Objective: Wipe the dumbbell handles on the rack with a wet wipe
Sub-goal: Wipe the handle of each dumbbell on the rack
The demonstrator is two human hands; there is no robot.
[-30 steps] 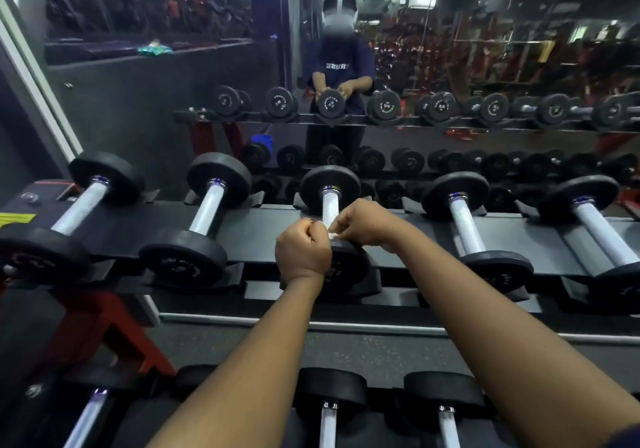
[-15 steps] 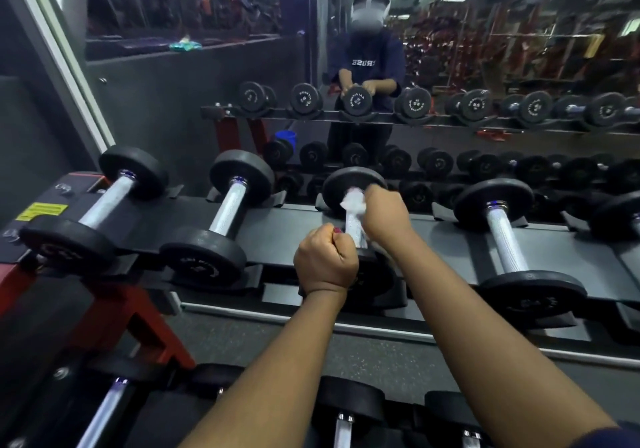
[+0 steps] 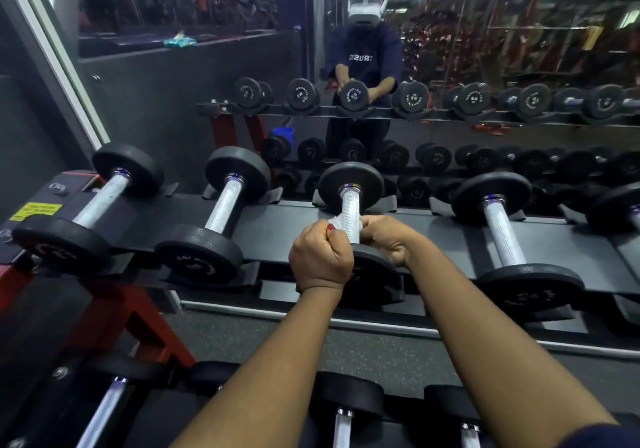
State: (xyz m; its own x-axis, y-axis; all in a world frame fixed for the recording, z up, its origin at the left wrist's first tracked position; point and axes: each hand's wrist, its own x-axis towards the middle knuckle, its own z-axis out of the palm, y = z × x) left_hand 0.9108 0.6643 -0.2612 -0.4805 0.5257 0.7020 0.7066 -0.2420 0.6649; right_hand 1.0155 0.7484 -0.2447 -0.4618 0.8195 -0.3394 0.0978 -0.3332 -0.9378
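Gym mirror (image 3: 485, 49) filled the top of the frame, and you could see the person reflected in it at top centre, bent over the same spot. Below it the dark rack (image 3: 284, 226) ran left to right across the middle, with black dumbbells (image 3: 221, 212) lying in their cradles on the top tier, chrome handles pointing away from the camera. Two sat at the left, one dead centre, one at the right, and a bit of another was cut off by the right edge.

So the middle dumbbell (image 3: 349, 184) was the one getting attention. Its handle (image 3: 350, 207) was bare near the far head, and the white wipe (image 3: 335, 221) was bunched around the lower part of it, closer to the near head. Left hand (image 3: 320, 260) was balled up just left of the handle, fingers (image 3: 341, 245) curled in tight and the thumb with its red nail pinching the wipe's end. Right hand (image 3: 389, 240) came in from the other side, its fingers (image 3: 374, 224) curled in against the wipe and handle, a sliver of white poking out next to them. Both hands sat right on top of the near head, pretty much hiding it, and both forearms reached up from the bottom of the frame.

Other stuff: a yellow sticker (image 3: 36, 210) on the rack's left end, a red frame (image 3: 138, 312) leg at lower left, speckled floor (image 3: 381, 350) under the arms, and a lower tier (image 3: 346, 399) of dumbbells along the bottom edge.
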